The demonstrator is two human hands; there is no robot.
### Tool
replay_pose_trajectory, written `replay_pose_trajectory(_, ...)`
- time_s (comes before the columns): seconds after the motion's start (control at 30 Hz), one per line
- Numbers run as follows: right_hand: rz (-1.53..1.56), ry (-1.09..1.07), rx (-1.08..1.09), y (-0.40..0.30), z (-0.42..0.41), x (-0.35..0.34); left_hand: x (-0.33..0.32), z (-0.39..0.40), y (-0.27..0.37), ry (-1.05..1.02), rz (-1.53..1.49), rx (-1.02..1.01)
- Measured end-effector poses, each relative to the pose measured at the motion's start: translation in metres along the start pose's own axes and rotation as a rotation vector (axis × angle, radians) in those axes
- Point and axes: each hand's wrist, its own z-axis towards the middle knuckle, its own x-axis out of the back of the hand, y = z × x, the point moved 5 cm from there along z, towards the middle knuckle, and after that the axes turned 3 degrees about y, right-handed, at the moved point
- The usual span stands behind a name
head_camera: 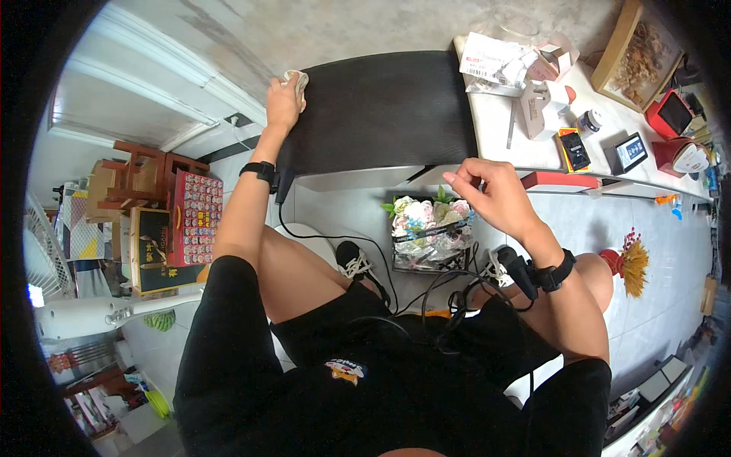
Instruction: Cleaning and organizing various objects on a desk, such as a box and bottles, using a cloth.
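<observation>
My left hand (285, 104) is closed on a crumpled light cloth (297, 81) at the far left corner of the dark cabinet top (382, 111). My right hand (492, 194) hovers near the front edge of the cabinet, close to where the dark top meets the white marble-look surface. It holds nothing, and its fingers are loosely bent with the thumb apart. Each wrist wears a black strap with a device, and black cables run across my lap. Below the cabinet edge, between my feet, stands a box of artificial flowers (428, 228).
On the white surface (491, 123) at the right stand a white device (539, 108), a small jar (589, 122), a small display (628, 153), packaging and a framed dried-flower picture (638, 60). A red box (200, 220), wooden stools (137, 171) and a fan (48, 251) are at the left.
</observation>
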Motion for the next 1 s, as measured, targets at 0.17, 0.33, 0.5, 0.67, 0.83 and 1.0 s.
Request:
replay_pose_trajectory(0.17,-0.003,0.018,-0.020,-0.003,-0.005,0.010,0.017,-0.014,0.004,-0.073,0.008,0.012)
replay_pose_trajectory(0.33,0.003,0.023,-0.029,-0.010,-0.011,0.016,0.044,-0.037,0.037,-0.161,0.039,0.084)
replay_pose_trajectory(0.5,-0.027,0.036,-0.005,-0.013,-0.015,0.020,0.050,-0.061,0.100,-0.128,-0.079,-0.063)
replay_pose_trajectory(0.67,-0.004,0.008,-0.061,-0.005,-0.014,0.015,0.055,-0.074,0.197,-0.162,-0.331,-0.263)
replay_pose_trajectory(0.83,-0.017,0.007,-0.047,0.003,-0.012,0.010,0.063,-0.080,0.235,-0.176,-0.525,-0.417)
replay_pose_trajectory(1.0,-0.056,-0.035,-0.055,0.001,-0.005,0.005,0.069,-0.081,0.226,-0.250,-0.525,-0.556)
